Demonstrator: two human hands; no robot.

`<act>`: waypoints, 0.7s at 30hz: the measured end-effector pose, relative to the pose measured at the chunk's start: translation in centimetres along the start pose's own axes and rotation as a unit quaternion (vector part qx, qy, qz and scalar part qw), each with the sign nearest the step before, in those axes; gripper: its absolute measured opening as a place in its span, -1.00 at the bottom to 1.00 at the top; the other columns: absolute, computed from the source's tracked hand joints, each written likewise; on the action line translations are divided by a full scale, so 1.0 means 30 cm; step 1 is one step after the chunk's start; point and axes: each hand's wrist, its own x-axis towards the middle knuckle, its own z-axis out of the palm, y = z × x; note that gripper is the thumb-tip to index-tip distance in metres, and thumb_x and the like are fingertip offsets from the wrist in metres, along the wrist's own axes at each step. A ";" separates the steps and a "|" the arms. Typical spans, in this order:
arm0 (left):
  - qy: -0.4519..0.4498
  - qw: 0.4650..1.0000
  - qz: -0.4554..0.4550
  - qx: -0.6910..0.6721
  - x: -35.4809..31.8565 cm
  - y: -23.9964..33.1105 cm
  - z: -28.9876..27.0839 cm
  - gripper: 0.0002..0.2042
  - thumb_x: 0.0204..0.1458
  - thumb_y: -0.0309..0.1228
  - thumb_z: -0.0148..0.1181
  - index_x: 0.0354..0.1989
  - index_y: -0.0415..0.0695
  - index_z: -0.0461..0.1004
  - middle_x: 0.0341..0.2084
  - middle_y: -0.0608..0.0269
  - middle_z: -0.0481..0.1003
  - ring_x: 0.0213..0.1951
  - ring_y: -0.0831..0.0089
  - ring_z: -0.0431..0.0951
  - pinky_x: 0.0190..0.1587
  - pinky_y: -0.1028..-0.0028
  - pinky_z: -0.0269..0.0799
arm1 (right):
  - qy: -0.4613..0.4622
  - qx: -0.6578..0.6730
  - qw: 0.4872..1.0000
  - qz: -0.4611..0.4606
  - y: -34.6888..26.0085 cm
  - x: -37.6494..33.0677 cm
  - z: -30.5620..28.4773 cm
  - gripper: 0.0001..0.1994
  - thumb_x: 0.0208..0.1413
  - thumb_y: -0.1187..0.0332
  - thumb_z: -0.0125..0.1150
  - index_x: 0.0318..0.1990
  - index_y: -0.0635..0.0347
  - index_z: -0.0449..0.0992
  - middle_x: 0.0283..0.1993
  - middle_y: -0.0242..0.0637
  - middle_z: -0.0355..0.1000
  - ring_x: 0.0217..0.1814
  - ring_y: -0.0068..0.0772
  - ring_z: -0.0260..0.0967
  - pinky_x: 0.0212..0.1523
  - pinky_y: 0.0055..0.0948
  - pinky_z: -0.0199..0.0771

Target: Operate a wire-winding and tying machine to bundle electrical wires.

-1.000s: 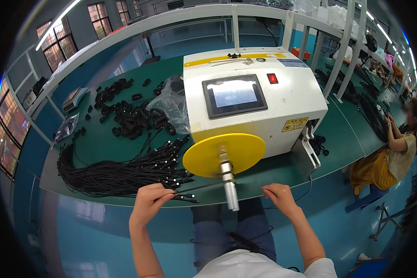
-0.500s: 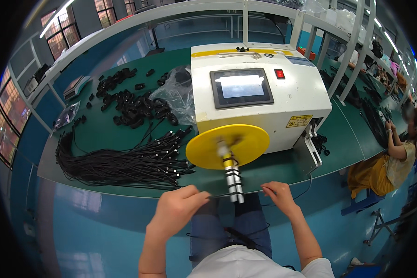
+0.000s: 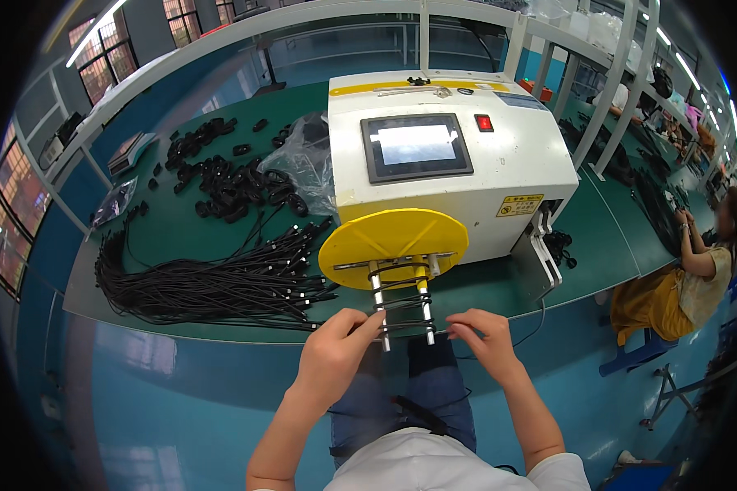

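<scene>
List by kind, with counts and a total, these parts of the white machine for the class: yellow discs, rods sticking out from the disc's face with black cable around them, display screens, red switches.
Yellow disc: 1
Cable-wrapped rods: 2
Display screen: 1
Red switch: 1
Total: 5

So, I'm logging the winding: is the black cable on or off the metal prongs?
On: several turns of cable wrap around both prongs.

The winding disc is yellow, its prong ends silver, the wound cable black, the machine housing white with a yellow stripe, the worktop green.
</scene>
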 end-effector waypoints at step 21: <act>0.050 0.982 -0.072 -0.165 -0.118 -0.051 0.066 -0.77 -0.16 -0.60 0.29 -0.25 -0.25 0.57 -0.43 0.14 0.59 -0.42 0.38 0.62 -0.39 0.54 0.50 | 0.100 -0.024 0.975 -0.196 -0.102 0.078 0.074 -0.78 -0.20 0.66 0.30 -0.32 0.25 0.58 -0.34 -0.25 0.43 -0.36 -0.40 0.42 -0.39 -0.58 0.44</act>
